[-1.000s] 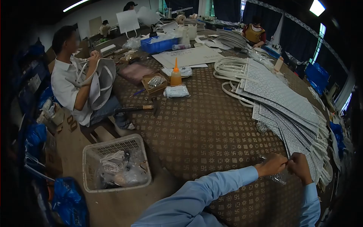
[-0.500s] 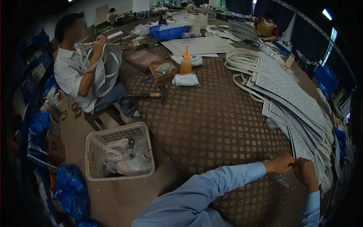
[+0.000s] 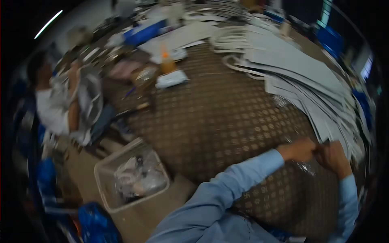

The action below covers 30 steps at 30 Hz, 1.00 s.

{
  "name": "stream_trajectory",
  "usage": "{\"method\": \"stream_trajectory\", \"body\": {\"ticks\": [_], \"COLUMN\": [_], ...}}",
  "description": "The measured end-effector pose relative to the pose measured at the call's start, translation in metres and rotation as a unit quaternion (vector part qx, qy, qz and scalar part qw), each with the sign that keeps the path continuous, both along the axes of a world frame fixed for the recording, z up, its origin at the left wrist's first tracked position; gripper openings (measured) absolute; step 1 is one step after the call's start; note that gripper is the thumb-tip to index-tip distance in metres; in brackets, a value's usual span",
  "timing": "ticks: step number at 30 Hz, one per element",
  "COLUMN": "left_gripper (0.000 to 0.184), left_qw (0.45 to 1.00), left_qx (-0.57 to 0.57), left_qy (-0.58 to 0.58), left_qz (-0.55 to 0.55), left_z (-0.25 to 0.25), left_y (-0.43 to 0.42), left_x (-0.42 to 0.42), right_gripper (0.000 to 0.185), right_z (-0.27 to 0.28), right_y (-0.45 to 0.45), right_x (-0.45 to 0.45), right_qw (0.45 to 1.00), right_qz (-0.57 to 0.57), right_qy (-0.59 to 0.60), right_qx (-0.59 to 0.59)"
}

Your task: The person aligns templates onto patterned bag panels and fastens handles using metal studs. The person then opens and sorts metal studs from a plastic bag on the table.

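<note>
My left hand (image 3: 302, 149) and my right hand (image 3: 333, 156) meet at the right of the view, fingers closed and pinched together. Whatever is between the fingertips is too small and blurred to name. Just below my left hand, a clear plastic bag with small shiny contents (image 3: 306, 167) lies on the brown patterned table (image 3: 190, 133). Beyond my hands, a fanned stack of pale flat panels with white handles (image 3: 300, 65) stretches along the table's right side.
A co-worker in a white shirt (image 3: 52, 109) sits at the left, holding a pale bag (image 3: 90, 95). A basket (image 3: 101, 184) stands on the floor. On the table are a glue bottle (image 3: 167, 60), a white packet (image 3: 172, 79), a hammer (image 3: 137, 107) and a blue bin (image 3: 145, 33).
The view has turned and tilted, and the picture is blurred. My hands remain together, fingers closed, beside the stack. The co-worker still holds the pale bag.
</note>
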<state>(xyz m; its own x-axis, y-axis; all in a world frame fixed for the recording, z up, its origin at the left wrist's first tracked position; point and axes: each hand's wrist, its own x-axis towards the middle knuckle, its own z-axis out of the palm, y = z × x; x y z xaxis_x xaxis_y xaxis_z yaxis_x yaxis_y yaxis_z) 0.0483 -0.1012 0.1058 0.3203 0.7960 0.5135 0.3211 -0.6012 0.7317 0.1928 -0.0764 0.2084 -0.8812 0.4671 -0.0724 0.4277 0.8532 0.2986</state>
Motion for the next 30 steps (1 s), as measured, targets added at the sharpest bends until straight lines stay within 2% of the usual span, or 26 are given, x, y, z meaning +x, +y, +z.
{"method": "stream_trajectory", "body": {"ticks": [2,3,4,5,7,8,11,13,14,16,19,20,22,23,24,25,26,28,30], "left_gripper": [0.016,0.016,0.018,0.02,0.014,0.012,0.01,0.01,0.01,0.013,0.015,0.016,0.018,0.019,0.021,0.019,0.017,0.016,0.016], "left_qw": [0.998,0.993,0.993,0.996,0.997,0.999,1.0,0.995,0.995,0.995,0.981,0.986,0.997,0.997,0.996,0.996,0.997,0.996,0.994], "left_qx": [0.061,0.077,0.033,-0.012,0.011,-0.007,0.007,-0.072,-0.07,-0.041,-0.168,-0.146,-0.029,-0.018,0.03,0.039,0.053,0.038,0.041], "left_qy": [0.004,-0.081,-0.105,-0.079,-0.061,-0.031,0.022,-0.072,-0.069,-0.045,-0.026,-0.013,0.006,0.019,0.036,0.026,0.034,0.06,0.098], "left_qz": [-0.013,-0.044,-0.049,-0.047,-0.05,-0.017,-0.009,-0.02,-0.024,-0.075,-0.098,-0.084,-0.074,-0.074,-0.076,-0.072,-0.042,-0.054,-0.029], "left_z": [-0.011,-0.005,0.004,0.013,0.015,0.014,0.003,0.003,0.003,0.01,0.029,0.023,0.004,0.01,0.003,0.01,0.012,0.025,0.034], "left_y": [0.009,0.004,-0.001,-0.009,-0.006,-0.007,-0.001,-0.001,-0.002,-0.001,-0.015,-0.014,-0.002,-0.005,-0.001,-0.008,-0.015,-0.033,-0.045], "left_x": [0.003,0.004,0.003,0.002,0.006,0.007,0.007,0.011,0.012,0.015,0.029,0.031,0.03,0.03,0.029,0.026,0.025,0.012,0.01], "right_gripper": [0.022,0.031,0.027,0.03,0.028,0.026,0.025,0.024,0.024,0.027,0.028,0.022,0.014,0.011,0.011,0.011,0.013,0.015,0.016], "right_z": [0.006,0.009,0.009,-0.001,-0.009,-0.008,-0.023,-0.033,-0.038,-0.044,-0.058,-0.067,-0.056,-0.051,-0.039,-0.046,-0.043,-0.053,-0.037], "right_y": [0.002,0.004,0.003,0.008,0.004,-0.002,-0.006,-0.007,-0.011,-0.015,-0.022,-0.018,-0.015,-0.019,-0.025,-0.024,-0.024,-0.035,-0.046], "right_x": [0.001,0.002,0.005,0.01,0.016,0.018,0.021,0.026,0.031,0.046,0.061,0.066,0.073,0.073,0.07,0.068,0.068,0.062,0.053], "right_qw": [0.997,0.981,0.965,0.964,0.945,0.924,0.901,0.914,0.913,0.926,0.915,0.892,0.897,0.899,0.89,0.866,0.868,0.81,0.832], "right_qz": [-0.027,-0.032,-0.065,-0.036,-0.079,-0.131,-0.206,-0.145,-0.148,-0.081,-0.046,-0.011,-0.009,-0.024,-0.034,-0.051,-0.056,-0.059,-0.034], "right_qy": [0.022,0.099,0.124,0.171,0.246,0.27,0.319,0.348,0.352,0.359,0.397,0.448,0.426,0.417,0.409,0.44,0.419,0.474,0.442], "right_qx": [-0.068,-0.165,-0.222,-0.198,-0.2,-0.236,-0.211,-0.146,-0.142,-0.082,-0.048,-0.055,-0.114,-0.132,-0.199,-0.234,-0.262,-0.341,-0.335]}}
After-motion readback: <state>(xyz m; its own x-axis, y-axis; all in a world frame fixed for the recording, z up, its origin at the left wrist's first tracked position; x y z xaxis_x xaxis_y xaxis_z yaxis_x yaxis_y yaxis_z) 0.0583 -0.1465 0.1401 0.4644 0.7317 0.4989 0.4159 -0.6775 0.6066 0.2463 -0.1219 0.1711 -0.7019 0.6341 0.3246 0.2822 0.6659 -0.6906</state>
